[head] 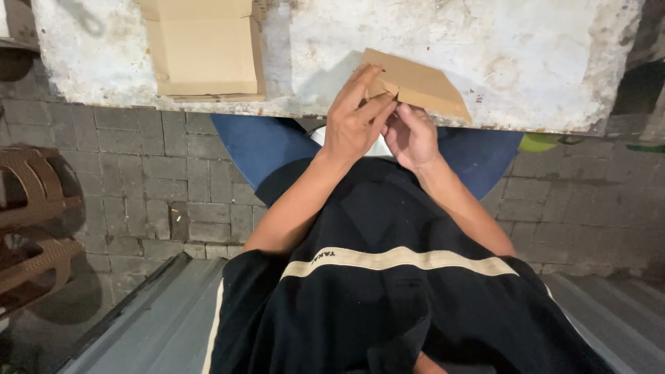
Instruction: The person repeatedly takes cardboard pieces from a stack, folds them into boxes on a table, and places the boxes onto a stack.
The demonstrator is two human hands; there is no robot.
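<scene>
Nearest the camera was the person's black shirt [388, 305] with a cream stripe across it, and beyond it blue trousers [260, 149] over a paved brick floor [138, 187].

Both forearms reached forward to the near edge of a worn white table [526, 62]. The left hand [355, 121] lay on top, its fingers [360, 86] stretched up along a flat piece of brown card [419, 83] and its thumb pressed in against the card's lower corner; it was closed on the card in a pinch, not a fist. The right hand [410, 135] sat just under and beside it, fingers curled so the tips met the same corner from below. That it gripped the card seemed likely, but how tightly could not be told, since the left hand covered the contact. Held so, the card was tilted with its near corner lifted off the table edge and its far side resting on the top, which would let a flap be bent along a crease; a short fold line showed near the thumbs.

The card was plain brown, angular, with no label to be seen.

Farther left on the table lay an open box [204, 45] of the same brown card, square and shallow, well apart from the hands and also unmarked. At the far left stood brown woven furniture [31, 208].
</scene>
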